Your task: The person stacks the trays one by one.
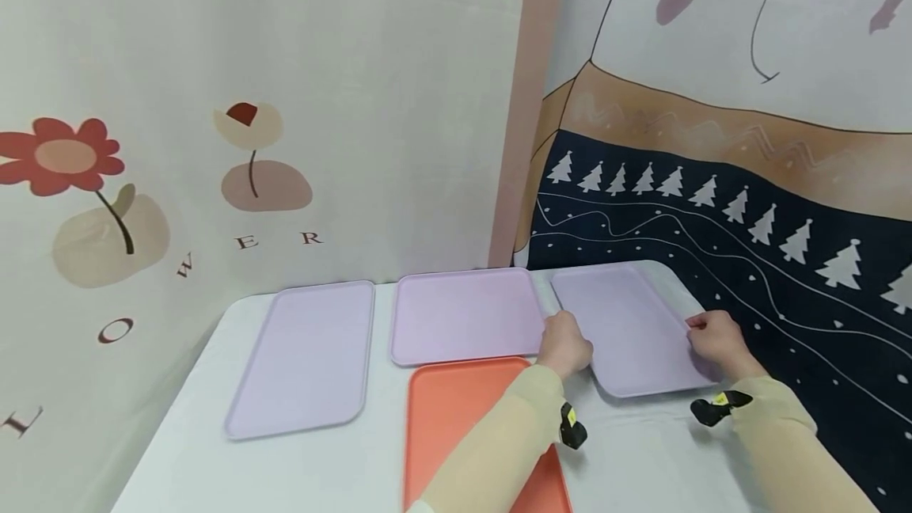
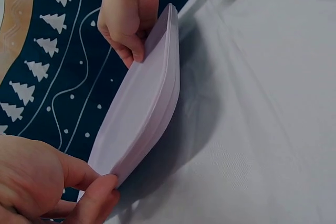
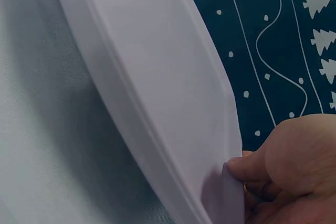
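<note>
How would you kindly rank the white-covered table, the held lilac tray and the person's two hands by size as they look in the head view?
1. White-covered table
2. Held lilac tray
3. Left hand and right hand: too alike to rank.

The lilac tray (image 1: 634, 331) at four o'clock looks like smooth, moulded plastic with a matt face and a faint sheen along its rim. The lilac trays at eight o'clock (image 1: 302, 362) and near six o'clock (image 1: 463, 315), and the orange tray (image 1: 456, 410) at six, share that smooth plastic look. White cloth (image 1: 641, 465) on the counter shows a fine matt weave and soft creases. The flower-printed hanging (image 1: 392, 117) at ten o'clock and tree-printed hanging (image 1: 712, 236) at three look like smooth matt fabric.
</note>
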Motion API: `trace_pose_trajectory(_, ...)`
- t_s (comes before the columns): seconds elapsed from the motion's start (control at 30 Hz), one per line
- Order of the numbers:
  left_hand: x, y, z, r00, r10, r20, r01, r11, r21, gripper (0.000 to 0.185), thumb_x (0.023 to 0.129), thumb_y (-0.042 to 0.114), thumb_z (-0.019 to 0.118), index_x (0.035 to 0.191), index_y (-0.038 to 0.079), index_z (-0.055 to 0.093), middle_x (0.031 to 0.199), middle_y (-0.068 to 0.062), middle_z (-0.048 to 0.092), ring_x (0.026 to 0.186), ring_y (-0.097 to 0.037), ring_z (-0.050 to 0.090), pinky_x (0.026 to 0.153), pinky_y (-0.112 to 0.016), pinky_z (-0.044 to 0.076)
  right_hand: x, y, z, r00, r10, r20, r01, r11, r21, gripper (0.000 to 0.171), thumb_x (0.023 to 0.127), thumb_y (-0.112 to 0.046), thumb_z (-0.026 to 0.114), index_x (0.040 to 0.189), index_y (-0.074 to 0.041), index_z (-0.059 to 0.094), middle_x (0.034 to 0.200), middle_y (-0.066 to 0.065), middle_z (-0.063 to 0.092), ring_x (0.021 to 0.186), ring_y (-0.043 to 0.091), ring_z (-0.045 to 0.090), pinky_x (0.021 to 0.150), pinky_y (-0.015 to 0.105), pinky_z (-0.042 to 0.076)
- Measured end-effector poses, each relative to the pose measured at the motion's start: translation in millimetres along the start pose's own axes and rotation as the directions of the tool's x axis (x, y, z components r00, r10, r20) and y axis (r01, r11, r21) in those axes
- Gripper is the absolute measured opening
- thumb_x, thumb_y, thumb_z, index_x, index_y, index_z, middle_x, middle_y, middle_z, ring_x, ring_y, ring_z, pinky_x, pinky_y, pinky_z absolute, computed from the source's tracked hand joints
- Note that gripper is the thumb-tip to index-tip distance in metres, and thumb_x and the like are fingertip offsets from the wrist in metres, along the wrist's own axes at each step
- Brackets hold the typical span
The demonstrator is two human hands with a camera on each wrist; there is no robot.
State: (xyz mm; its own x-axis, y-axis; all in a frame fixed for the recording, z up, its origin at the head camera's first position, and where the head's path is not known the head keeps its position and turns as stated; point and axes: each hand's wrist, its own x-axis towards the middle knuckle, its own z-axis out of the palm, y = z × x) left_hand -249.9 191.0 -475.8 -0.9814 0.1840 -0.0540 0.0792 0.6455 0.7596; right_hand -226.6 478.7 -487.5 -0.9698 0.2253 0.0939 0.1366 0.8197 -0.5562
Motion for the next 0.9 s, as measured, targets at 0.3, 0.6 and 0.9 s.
trace_pose_trajectory(0.3, -3.1, 6.3, -9.9, 1.000, -0.010, 0.020, 0.011, 0.999, -0.037, 0.009, 0.085, 0.001, 0.077, 0.084, 0.000, 0.068, 0.070, -0.005, 0.058, 0.058, -0.016, 0.056, 0.051, -0.029, 0.048, -7.5, -7.3, -7.8, 1.000, 0.006, -0.018, -0.006, 1.000, 0.027, 0.028, 0.088, 0.003, 0.056, 0.106, 0.023, 0.065, 0.086, 0.024, 0.066, 0.081, 0.036, 0.060, 0.067, 0.037, 0.049)
trace_pose_trajectory(0.6, -6.4, 5.7, -25.1, 0.999, -0.001, 0.033, 0.002, 0.999, -0.040, 0.014, 0.088, 0.006, 0.078, 0.080, 0.002, 0.067, 0.069, -0.004, 0.059, 0.057, -0.016, 0.056, 0.051, -0.029, 0.047, -16.0, -20.8, -18.9, 0.999, -0.024, -0.031, 0.025, 0.999, 0.038, 0.029, 0.088, 0.004, 0.055, 0.106, 0.025, 0.063, 0.085, 0.022, 0.064, 0.079, 0.033, 0.058, 0.064, 0.035, 0.048)
trace_pose_trajectory(0.9, -8.3, 1.2, -44.8, 0.999, 0.049, 0.015, -0.047, 0.994, -0.096, 0.035, 0.084, 0.003, 0.077, 0.056, 0.010, 0.059, 0.049, 0.002, 0.056, 0.046, -0.014, 0.052, 0.044, -0.026, 0.039, -23.6, -43.7, -28.7, 0.999, 0.032, 0.025, -0.034, 0.995, 0.089, 0.030, 0.089, 0.007, 0.051, 0.111, 0.025, 0.060, 0.091, 0.025, 0.061, 0.086, 0.038, 0.056, 0.065, 0.033, 0.048)
